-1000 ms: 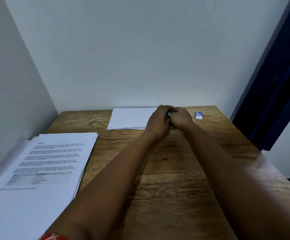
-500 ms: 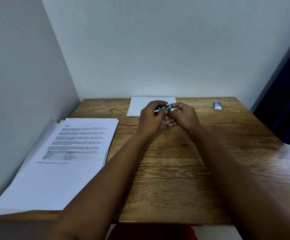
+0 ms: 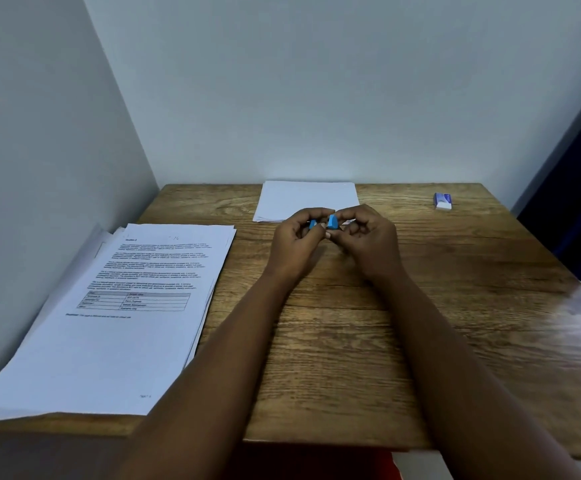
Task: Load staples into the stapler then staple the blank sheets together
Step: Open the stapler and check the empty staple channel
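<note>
Head view: small blue stapler (image 3: pixel 330 222) pinched between left hand (image 3: pixel 297 242) and right hand (image 3: pixel 368 239), fingers of both curled round it, raised just in front of the blank sheets (image 3: pixel 303 199). Probably light, hard, smooth plastic, likely slippery; best gripped along its sides. Beyond, right of the sheets, a small staple box (image 3: pixel 443 201) on grained wooden table (image 3: pixel 386 341).

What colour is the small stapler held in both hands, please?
Bright blue stapler, seen in the head view.
</note>
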A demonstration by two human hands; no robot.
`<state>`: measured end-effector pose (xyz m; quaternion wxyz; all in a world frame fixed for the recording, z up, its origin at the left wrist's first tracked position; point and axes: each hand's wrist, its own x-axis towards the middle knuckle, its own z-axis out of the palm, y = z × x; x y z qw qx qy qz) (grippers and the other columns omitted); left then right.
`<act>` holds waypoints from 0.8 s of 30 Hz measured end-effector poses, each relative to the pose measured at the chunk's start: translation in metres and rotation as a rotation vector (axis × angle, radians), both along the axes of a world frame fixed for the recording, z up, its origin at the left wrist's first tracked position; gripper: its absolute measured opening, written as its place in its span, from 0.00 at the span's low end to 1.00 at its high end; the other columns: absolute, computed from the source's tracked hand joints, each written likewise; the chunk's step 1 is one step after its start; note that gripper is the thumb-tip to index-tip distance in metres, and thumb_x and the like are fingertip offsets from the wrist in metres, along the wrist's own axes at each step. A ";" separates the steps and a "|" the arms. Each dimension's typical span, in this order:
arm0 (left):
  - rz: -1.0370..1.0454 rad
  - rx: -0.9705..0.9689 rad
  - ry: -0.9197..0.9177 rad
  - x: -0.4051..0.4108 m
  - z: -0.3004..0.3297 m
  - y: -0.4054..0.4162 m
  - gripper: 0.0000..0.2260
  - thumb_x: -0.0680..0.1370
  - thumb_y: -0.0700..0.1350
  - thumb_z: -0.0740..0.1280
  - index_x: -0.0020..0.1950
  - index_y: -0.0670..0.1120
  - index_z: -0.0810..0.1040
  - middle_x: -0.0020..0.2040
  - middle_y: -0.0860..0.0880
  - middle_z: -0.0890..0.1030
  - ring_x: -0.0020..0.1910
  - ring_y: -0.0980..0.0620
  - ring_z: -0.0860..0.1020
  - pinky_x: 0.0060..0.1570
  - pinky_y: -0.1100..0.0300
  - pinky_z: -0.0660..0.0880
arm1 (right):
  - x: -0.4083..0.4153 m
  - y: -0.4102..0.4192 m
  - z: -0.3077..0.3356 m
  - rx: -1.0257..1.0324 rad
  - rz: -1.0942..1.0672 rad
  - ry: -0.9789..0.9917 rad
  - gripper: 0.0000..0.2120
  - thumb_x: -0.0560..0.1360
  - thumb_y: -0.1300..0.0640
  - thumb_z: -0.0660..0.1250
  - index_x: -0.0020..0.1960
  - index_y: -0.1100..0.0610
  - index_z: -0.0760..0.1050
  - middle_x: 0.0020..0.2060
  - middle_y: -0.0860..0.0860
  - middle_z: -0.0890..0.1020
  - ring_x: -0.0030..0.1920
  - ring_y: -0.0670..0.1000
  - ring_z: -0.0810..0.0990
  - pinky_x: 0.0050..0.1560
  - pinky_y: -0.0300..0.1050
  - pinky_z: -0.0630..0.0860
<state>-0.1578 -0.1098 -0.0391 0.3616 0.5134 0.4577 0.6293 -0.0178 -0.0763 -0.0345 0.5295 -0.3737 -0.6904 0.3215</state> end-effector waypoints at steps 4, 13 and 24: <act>0.000 -0.014 0.033 -0.002 0.001 -0.001 0.12 0.77 0.31 0.65 0.58 0.36 0.81 0.56 0.38 0.83 0.58 0.41 0.81 0.62 0.43 0.77 | 0.000 -0.002 0.002 0.060 0.010 -0.070 0.13 0.66 0.63 0.78 0.47 0.53 0.81 0.43 0.44 0.79 0.36 0.41 0.76 0.41 0.39 0.76; -0.001 -0.015 0.123 -0.001 0.000 -0.001 0.13 0.77 0.31 0.65 0.60 0.36 0.80 0.56 0.40 0.83 0.56 0.48 0.82 0.59 0.55 0.78 | 0.004 -0.006 0.003 0.250 -0.033 -0.293 0.10 0.71 0.68 0.71 0.52 0.63 0.80 0.47 0.55 0.80 0.40 0.48 0.76 0.42 0.36 0.72; 0.166 0.174 0.405 0.006 0.000 -0.006 0.12 0.75 0.35 0.64 0.56 0.40 0.81 0.51 0.47 0.82 0.49 0.53 0.80 0.49 0.62 0.75 | -0.007 -0.009 0.002 0.350 -0.070 -0.383 0.10 0.73 0.70 0.65 0.53 0.63 0.77 0.47 0.55 0.76 0.42 0.43 0.70 0.42 0.26 0.65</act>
